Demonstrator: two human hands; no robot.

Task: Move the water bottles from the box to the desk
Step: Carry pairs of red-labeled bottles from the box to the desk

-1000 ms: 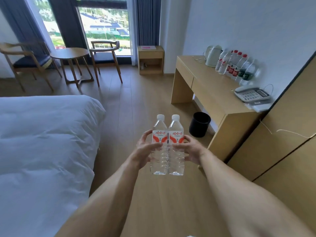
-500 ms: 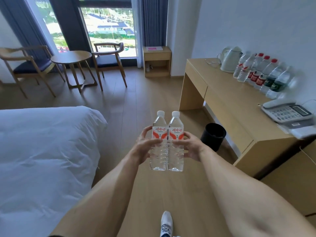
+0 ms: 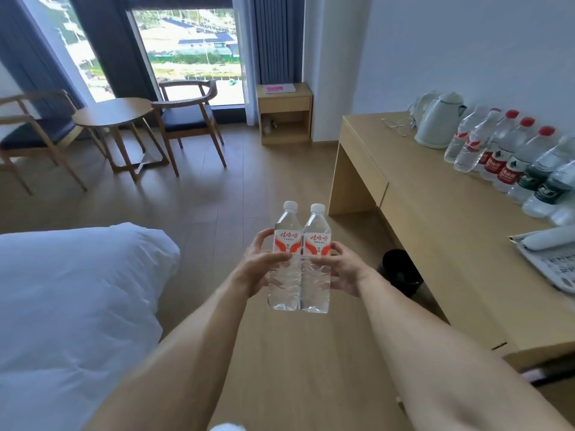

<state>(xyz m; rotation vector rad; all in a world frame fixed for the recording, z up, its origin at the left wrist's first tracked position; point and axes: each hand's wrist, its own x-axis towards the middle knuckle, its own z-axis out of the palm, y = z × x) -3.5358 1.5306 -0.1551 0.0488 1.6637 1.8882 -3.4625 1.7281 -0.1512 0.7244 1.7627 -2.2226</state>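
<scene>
2 bottles in transit, a row already on the desk

From the left: the bed (image 3: 71, 306) edges the walkway, then the left hand (image 3: 259, 269) is wrapped round the left bottle (image 3: 285, 259) and the right hand (image 3: 343, 270) is wrapped round the right bottle (image 3: 315, 262), the 2 upright and touching, held over the floor well short of the desk (image 3: 435, 219). The box is out of view, so what remains in it cannot be told. On the desk a kettle (image 3: 438, 122) and a row of bottles (image 3: 510, 157) line the wall, judged to be earlier deliveries; its front strip looks free. A black bin (image 3: 399, 272) stands under the desk edge, and a phone (image 3: 550, 259) sits at far right.
</scene>
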